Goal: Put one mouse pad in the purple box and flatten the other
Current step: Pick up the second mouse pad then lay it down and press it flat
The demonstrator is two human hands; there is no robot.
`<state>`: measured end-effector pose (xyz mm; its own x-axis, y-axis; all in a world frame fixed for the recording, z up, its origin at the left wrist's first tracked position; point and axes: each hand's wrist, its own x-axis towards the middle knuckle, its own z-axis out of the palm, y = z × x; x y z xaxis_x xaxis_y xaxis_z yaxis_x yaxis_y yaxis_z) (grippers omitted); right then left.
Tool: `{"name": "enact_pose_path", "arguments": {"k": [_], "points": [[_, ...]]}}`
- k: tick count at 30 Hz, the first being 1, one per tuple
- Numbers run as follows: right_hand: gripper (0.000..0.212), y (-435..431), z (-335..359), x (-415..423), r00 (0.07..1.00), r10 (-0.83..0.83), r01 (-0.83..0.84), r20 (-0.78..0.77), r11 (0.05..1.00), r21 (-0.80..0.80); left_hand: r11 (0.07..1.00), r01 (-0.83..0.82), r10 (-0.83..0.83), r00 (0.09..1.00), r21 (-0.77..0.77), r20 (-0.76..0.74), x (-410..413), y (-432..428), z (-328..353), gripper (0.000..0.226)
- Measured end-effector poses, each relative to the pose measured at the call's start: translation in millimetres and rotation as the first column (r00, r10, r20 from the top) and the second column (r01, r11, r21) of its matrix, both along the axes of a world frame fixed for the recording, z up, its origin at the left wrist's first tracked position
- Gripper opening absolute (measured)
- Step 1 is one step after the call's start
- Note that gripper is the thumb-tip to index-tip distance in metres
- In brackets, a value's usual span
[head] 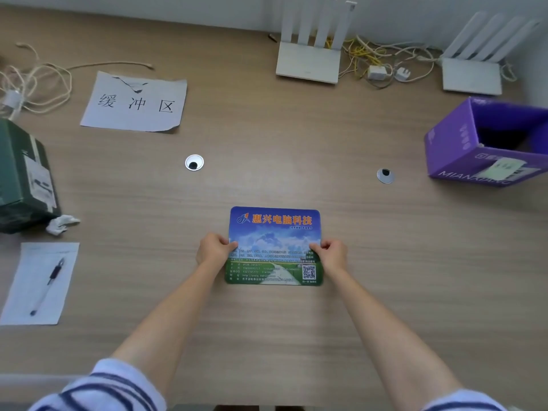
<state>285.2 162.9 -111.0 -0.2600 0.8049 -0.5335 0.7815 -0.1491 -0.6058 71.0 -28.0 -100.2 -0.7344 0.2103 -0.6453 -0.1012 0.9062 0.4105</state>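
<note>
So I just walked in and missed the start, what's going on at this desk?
A person is working with both bare hands on a printed mouse pad in the middle of the wooden desk. The left hand pinches its left edge and the right hand its right edge, and the pad looks flat on the surface. The purple box sits open at the far right; something purple curves inside it, too unclear to name. No second pad lies on the desk.

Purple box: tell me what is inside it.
The purple box stands open at the desk's right edge. Its interior shows only dark shadow and purple inner walls; whether a mouse pad is in there cannot be told. The printed mouse pad lies on the desk.
</note>
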Motion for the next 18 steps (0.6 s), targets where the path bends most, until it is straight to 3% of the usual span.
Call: {"name": "enact_pose_path", "arguments": {"k": [5, 8, 11, 14, 18], "points": [[0.045, 2.9, -0.6, 4.8, 0.995, 0.037, -0.043, 0.089, 0.997, 0.067, 0.99, 0.024, -0.029, 0.999, -0.138, -0.034, -0.1, 5.6, 2.6, 0.03], [0.036, 2.9, 7.2, 4.5, 0.972, 0.087, -0.136, 0.217, 0.966, 0.22, 0.975, 0.018, -0.031, 0.998, -0.222, -0.054, -3.8, 10.9, 9.1, 0.037], [0.037, 2.3, 14.8, 0.6, 0.964, 0.132, -0.215, 0.232, 0.901, 0.378, 0.994, -0.016, -0.007, 0.979, -0.111, -0.204, -4.4, 14.7, 15.8, 0.051], [0.057, 6.0, 24.0, -4.3, 0.977, 0.164, -0.2, 0.137, 0.924, 0.325, 0.996, 0.094, -0.091, 0.967, 0.003, -0.24, -4.7, 16.0, 18.8, 0.071], [0.063, 9.9, 32.3, -12.7, 0.911, 0.388, -0.413, 0.141, 0.854, 0.316, 0.979, 0.201, -0.184, 0.923, 0.016, -0.337, 1.2, 14.4, 23.4, 0.066]]}}
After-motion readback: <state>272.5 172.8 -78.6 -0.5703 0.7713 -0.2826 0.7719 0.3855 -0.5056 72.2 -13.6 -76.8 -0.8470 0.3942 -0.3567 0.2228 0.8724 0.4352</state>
